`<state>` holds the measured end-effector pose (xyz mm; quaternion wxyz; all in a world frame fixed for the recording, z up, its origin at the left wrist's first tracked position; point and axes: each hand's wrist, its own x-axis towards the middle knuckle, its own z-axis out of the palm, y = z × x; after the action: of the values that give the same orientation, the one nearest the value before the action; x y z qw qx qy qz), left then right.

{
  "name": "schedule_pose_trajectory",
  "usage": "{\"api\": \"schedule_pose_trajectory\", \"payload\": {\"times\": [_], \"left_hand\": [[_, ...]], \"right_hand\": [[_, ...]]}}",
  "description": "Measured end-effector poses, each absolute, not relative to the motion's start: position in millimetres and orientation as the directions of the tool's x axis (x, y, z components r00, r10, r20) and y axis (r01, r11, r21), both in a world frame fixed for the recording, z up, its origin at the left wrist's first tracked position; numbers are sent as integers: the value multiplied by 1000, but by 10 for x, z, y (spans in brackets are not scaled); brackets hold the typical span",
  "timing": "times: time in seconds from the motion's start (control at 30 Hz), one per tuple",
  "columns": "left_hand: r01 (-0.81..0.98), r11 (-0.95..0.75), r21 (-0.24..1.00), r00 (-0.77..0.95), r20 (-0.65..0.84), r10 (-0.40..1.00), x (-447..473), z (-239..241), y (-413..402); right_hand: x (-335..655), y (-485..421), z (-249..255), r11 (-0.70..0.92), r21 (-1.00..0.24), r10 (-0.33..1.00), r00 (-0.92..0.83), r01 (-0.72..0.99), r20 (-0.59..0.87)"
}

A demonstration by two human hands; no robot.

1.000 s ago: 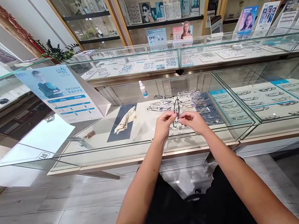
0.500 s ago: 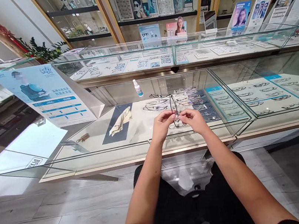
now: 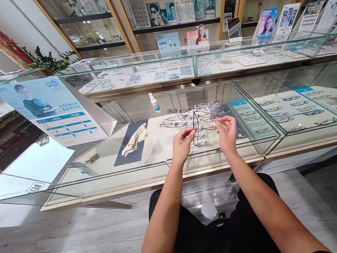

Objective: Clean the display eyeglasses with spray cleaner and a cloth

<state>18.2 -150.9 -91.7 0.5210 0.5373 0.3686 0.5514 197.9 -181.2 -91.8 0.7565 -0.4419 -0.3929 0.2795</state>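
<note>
One pair of dark glasses [image 3: 197,121] stands pinched in my left hand [image 3: 182,144] over the near glass case [image 3: 157,155], seemingly steadied one-handed now my right hand [image 3: 227,135] has drawn rightward, its hold unclear.

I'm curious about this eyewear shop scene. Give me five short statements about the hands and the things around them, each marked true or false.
1. The left hand holds the thin dark-rimmed eyeglasses. True.
2. The white spray bottle with a blue label lies on its side. False: it stands upright.
3. The crumpled cream cloth lies on the dark rectangular mat. True.
4. The right hand grips the cloth. False: it is well away from the cloth.
5. The light-blue printed display card stands to the person's left. True.
</note>
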Motion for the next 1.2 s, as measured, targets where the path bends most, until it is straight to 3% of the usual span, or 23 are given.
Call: {"api": "schedule_pose_trajectory", "payload": {"times": [0.4, 0.73, 1.2], "left_hand": [[-79, -190, 979, 174, 201, 964, 177, -885, -1546], [-122, -196, 973, 176, 215, 961, 173, -872, -1549], [-65, -180, 982, 277, 191, 942, 155, -878, -1557]], "right_hand": [[2013, -1819, -986, 480, -878, 681, 630, 1, 373], [1990, -1835, -933, 405, -907, 879, 224, 115, 421], [1993, -1768, -1002, 346, -927, 903, 215, 147, 372]]}}
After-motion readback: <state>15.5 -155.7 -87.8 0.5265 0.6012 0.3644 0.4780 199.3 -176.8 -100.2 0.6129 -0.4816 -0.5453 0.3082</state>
